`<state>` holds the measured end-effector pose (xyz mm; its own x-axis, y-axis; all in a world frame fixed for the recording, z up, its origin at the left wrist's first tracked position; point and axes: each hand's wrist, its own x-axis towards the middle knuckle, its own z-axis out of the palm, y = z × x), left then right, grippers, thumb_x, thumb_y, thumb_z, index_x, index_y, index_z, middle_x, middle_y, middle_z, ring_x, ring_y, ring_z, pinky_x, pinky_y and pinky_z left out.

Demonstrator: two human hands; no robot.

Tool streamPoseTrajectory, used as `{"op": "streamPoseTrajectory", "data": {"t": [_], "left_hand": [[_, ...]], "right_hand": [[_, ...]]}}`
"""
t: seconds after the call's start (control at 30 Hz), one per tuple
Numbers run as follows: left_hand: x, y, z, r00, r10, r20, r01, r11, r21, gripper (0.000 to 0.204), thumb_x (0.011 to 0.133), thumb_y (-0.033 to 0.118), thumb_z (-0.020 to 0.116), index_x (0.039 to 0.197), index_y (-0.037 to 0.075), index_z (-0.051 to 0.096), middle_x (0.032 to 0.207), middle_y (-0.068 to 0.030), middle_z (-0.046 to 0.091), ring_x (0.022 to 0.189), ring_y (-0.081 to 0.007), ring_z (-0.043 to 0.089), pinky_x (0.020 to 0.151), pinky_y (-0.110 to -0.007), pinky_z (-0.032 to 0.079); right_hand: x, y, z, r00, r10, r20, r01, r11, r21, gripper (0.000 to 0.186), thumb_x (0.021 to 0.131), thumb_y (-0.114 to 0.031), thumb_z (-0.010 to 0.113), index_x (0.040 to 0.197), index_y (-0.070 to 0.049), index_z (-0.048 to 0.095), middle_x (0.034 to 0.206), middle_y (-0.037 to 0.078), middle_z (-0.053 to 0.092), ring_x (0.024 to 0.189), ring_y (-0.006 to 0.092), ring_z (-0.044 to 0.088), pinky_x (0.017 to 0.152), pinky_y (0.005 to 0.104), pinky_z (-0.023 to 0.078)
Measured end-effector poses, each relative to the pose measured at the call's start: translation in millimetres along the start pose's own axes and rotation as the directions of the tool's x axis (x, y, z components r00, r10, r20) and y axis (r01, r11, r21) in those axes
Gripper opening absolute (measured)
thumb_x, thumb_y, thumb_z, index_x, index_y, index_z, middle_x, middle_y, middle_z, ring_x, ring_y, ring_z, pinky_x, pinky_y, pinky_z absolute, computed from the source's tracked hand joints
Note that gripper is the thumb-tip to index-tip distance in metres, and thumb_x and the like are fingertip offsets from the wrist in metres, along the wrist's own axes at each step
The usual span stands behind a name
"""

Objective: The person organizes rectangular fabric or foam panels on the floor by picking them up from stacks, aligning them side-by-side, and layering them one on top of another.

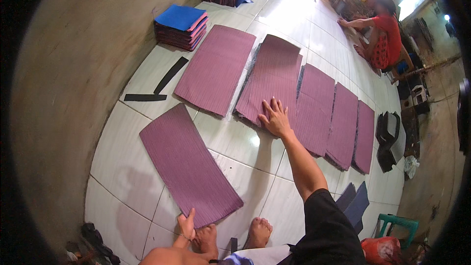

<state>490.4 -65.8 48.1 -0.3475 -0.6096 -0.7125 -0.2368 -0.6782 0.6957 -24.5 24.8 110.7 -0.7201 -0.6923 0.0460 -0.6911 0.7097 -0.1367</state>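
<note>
My left hand [186, 225] grips the near corner of a purple ribbed sheet [189, 167], its thumb along the edge. That sheet slants over the tiles in front of my feet. Farther out, my right hand [275, 118] rests with fingers spread on the near end of a stack of similar purple sheets [272, 68]. The top sheets of this stack sit slightly askew. To its left lies another purple sheet [216, 68]. On its right, more purple piles stand side by side, among them one pile [316, 108] close to my right forearm and a narrower one [364, 137] at the end.
Two black strips [170, 75] lie near the left wall. A blue-topped stack [180, 18] stands beyond them. Dark blue pieces [354, 203], a green stool [400, 228] and black-grey pieces [391, 140] are at the right. A person in red [385, 37] sits at the far right.
</note>
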Motion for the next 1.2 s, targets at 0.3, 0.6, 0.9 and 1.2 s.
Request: {"op": "streamPoseTrajectory", "data": {"t": [0.3, 0.6, 0.9, 1.2], "left_hand": [[0, -6, -8, 0.999, -0.001, 0.049, 0.002, 1.000, -0.020, 0.031, 0.092, 0.015, 0.064, 0.115, -0.005, 0.057, 0.112, -0.0100, 0.062, 0.098, -0.0197, 0.059, 0.088, -0.036, 0.048], [-25, 34, 11, 0.957, -0.110, 0.267, 0.176, 0.956, -0.235, 0.039, 0.086, -0.003, 0.059, 0.123, -0.005, 0.050, 0.119, -0.0127, 0.059, 0.108, -0.0227, 0.058, 0.096, -0.037, 0.046], [-11, 12, 11, 0.980, -0.096, 0.172, 0.105, 0.994, -0.042, 0.032, 0.084, 0.002, 0.068, 0.115, -0.002, 0.061, 0.104, -0.0068, 0.067, 0.095, -0.0169, 0.062, 0.087, -0.033, 0.051], [-11, 7, 5, 0.991, -0.117, -0.057, 0.119, 0.993, 0.027, 0.040, 0.080, 0.021, 0.080, 0.104, -0.005, 0.061, 0.097, -0.0095, 0.066, 0.084, -0.0157, 0.061, 0.077, -0.032, 0.052]], "right_hand": [[12, -21, 5, 0.986, 0.162, 0.036, -0.161, 0.987, -0.016, 0.066, 0.091, -0.057, 0.047, 0.147, -0.023, 0.036, 0.155, 0.017, 0.025, 0.141, 0.0405, 0.023, 0.108, 0.0671, 0.019], [17, -21, -1, 0.985, 0.165, 0.042, -0.164, 0.986, -0.027, 0.067, 0.092, -0.055, 0.050, 0.146, -0.019, 0.037, 0.153, 0.018, 0.028, 0.140, 0.0410, 0.024, 0.107, 0.0679, 0.019], [-176, -197, 17, 0.832, -0.553, 0.049, 0.397, 0.653, 0.645, 0.063, 0.085, -0.034, 0.068, 0.133, 0.001, 0.047, 0.139, 0.022, 0.047, 0.133, 0.0376, 0.040, 0.112, 0.0503, 0.029], [-250, -247, 44, 0.799, -0.598, 0.064, 0.445, 0.660, 0.605, 0.042, 0.087, -0.028, 0.065, 0.122, -0.005, 0.062, 0.145, 0.015, 0.044, 0.138, 0.0335, 0.035, 0.113, 0.0515, 0.024]]}}
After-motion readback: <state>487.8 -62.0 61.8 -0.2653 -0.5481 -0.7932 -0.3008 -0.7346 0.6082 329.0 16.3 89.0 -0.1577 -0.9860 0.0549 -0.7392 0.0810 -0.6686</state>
